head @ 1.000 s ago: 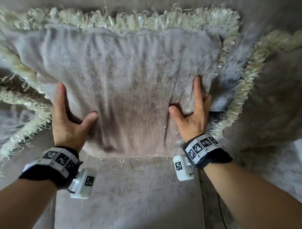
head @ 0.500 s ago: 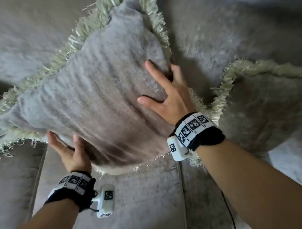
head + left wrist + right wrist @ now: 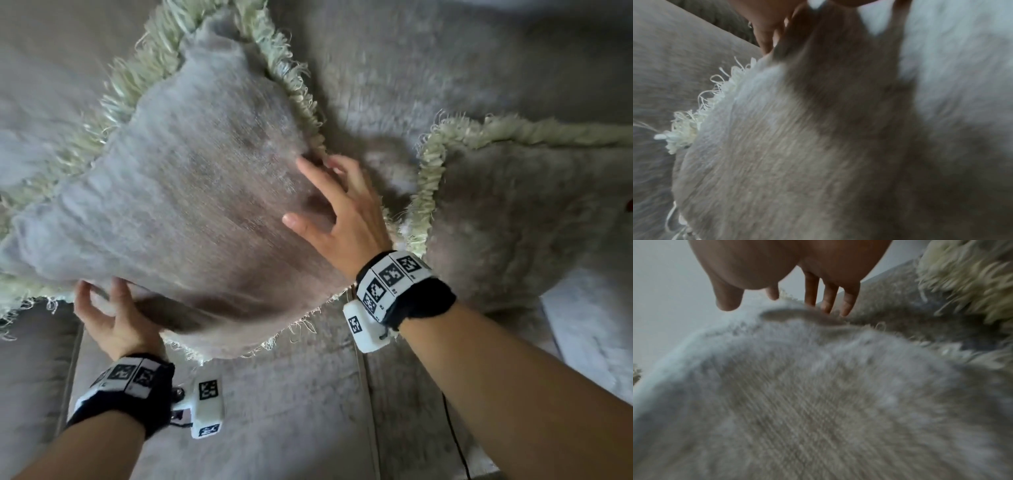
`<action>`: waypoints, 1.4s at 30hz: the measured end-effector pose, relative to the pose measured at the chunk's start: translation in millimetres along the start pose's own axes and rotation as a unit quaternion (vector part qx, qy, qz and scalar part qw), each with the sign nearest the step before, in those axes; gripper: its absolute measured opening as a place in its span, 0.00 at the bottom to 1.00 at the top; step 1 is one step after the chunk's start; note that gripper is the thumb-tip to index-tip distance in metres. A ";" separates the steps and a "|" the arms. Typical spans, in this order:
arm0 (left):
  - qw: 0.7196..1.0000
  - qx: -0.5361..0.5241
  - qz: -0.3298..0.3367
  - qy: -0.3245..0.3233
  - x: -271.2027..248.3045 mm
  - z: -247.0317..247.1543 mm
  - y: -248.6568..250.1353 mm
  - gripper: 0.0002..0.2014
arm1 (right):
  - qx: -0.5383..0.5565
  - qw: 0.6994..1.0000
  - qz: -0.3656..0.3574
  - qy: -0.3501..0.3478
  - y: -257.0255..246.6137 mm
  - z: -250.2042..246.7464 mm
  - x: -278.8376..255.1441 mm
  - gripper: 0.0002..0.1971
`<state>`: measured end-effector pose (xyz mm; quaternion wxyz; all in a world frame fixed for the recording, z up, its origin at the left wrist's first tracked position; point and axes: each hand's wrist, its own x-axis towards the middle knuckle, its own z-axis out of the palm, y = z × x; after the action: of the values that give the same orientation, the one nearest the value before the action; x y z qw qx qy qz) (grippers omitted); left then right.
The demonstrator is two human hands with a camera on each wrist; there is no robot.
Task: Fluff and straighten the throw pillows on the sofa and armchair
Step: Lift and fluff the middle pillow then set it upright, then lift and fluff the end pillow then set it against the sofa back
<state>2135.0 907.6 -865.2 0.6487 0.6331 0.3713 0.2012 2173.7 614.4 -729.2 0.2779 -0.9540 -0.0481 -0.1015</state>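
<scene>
Pillow [image 3: 191, 212], grey with a pale fringe [image 3: 144, 82] round its edge, sits tilted between my two hands above the sofa seat [image 3: 281, 411], one corner pointing up toward the sofa back [image 3: 445, 61]. My right hand [image 3: 342, 219] lies on its face near the right edge, fingers straight and spread, the thumb stretched out to the left and the fingertips reaching the fringe there; from the right wrist view those fingers [image 3: 829, 296] hang straight down to the edge of the fabric and curl round nothing. My left hand [image 3: 113, 318] is under the lower left edge, palm up, with the fingers fairly straight against the underside, carrying the weight; the left wrist view is blurred and shows only a bit of skin [image 3: 766, 24] against the cloth, so how far those fingers wrap I cannot tell beyond what the head view gives. The lower fringe hangs loose just above the seat, and whether it touches I cannot tell. A second pillow [image 3: 534, 219] of the same grey with the same pale trim leans on the sofa to the right, just beside my right wrist. Both wrists wear black bands [image 3: 407, 284] with printed square markers and a small white box
</scene>
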 end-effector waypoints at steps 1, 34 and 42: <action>1.000 0.011 -0.010 0.006 -5.5 -3.6 14.5 0.33 | -0.004 1.000 0.016 -0.010 0.4 -9.8 -8.6 0.36; 0.458 0.606 0.406 -0.508 -372.9 -60.3 289.4 0.23 | -0.223 0.904 0.060 -0.360 -16.9 -362.3 -286.1 0.33; 0.446 0.628 0.377 -0.514 -427.6 43.1 266.3 0.22 | -0.198 0.905 0.042 -0.375 95.6 -379.1 -242.7 0.30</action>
<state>1947.3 597.3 -513.1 0.0066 0.9335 -0.2796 -0.2245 1888.0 320.7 -519.8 0.0486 -0.9583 -0.0873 0.2678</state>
